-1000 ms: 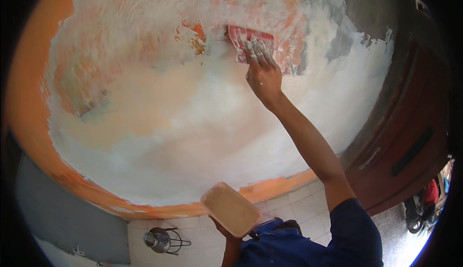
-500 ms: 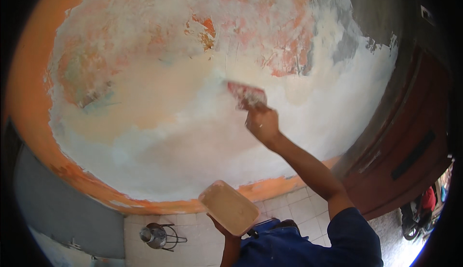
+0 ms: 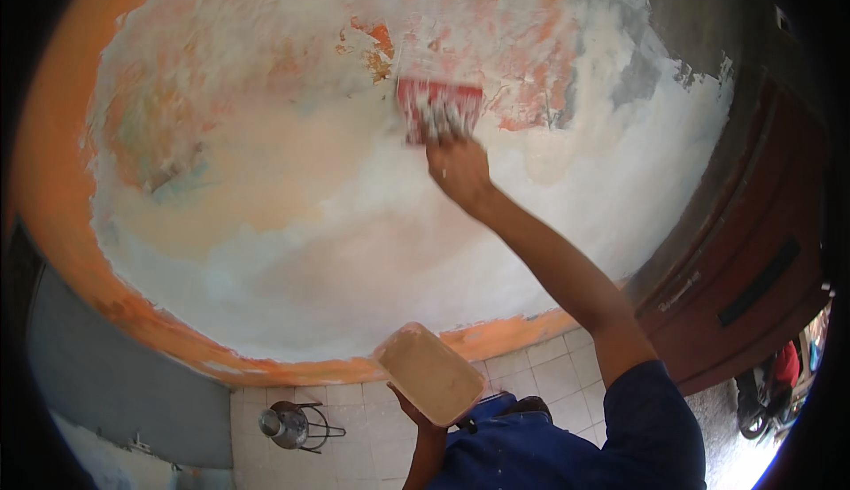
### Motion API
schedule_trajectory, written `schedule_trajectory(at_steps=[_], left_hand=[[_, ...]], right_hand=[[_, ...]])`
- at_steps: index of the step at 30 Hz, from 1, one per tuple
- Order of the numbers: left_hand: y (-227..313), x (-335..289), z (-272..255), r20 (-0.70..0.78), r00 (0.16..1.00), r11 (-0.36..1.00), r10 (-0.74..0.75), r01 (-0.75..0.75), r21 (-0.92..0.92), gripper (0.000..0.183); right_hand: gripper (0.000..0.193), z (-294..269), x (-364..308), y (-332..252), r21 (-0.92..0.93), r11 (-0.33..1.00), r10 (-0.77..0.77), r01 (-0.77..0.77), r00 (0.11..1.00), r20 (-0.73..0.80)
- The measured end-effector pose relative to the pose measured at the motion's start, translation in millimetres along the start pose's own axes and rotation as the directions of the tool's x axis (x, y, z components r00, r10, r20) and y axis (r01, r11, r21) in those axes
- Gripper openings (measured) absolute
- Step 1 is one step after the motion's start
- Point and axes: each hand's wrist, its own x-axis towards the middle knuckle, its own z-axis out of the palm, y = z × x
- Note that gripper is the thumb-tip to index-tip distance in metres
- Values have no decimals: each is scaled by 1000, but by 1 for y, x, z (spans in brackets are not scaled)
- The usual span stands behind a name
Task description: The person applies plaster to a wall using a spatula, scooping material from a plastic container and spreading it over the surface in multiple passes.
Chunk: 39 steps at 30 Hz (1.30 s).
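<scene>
My right hand (image 3: 459, 169) is closed around a red putty spreader (image 3: 440, 100) smeared with white filler. Its straight upper edge lies against the wall (image 3: 354, 242), just below and right of a bare orange patch (image 3: 381, 47). White and pinkish filler covers much of that wall, smooth lower down and rougher above. Low in front of my body, my left hand (image 3: 409, 408) holds a rectangular beige tub (image 3: 431, 375) by its side and underside. Some of those fingers are hidden beneath the tub. What lies inside it looks flat and beige.
A metal stand with a rounded grey vessel (image 3: 285, 424) is on the tiled floor (image 3: 350, 441) at lower left. Along the right runs a dark red door (image 3: 735, 242). A grey panel (image 3: 115, 339) stands at left, and a motorcycle wheel (image 3: 753, 419) shows at lower right.
My right hand has moved the spreader up and slightly left along the wall, and its blade has turned to face upward. The tub has shifted slightly right.
</scene>
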Motion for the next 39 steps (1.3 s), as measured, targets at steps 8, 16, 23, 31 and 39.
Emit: schedule_trajectory(at_steps=[8,16,23,31,39], left_hand=[[20,0,42,36,999,998,23,-25,59,75],[-4,1,-11,-85,984,968,-159,138,-211,77],[13,-3,20,3,1000,1000,1,-1,14,74],[29,-4,40,-11,1000,979,-10,7,-205,73],[14,8,21,23,992,938,-127,128,-323,75]], right_hand=[[43,-42,-38,-11,334,928,95,-167,970,222],[30,-46,104,66,75,990,127,-116,977,-170],[42,-5,-32,-5,47,994,-107,97,929,354],[29,-67,-10,3,253,936,193,-244,959,210],[52,-15,29,32,55,994,106,-97,976,-190]])
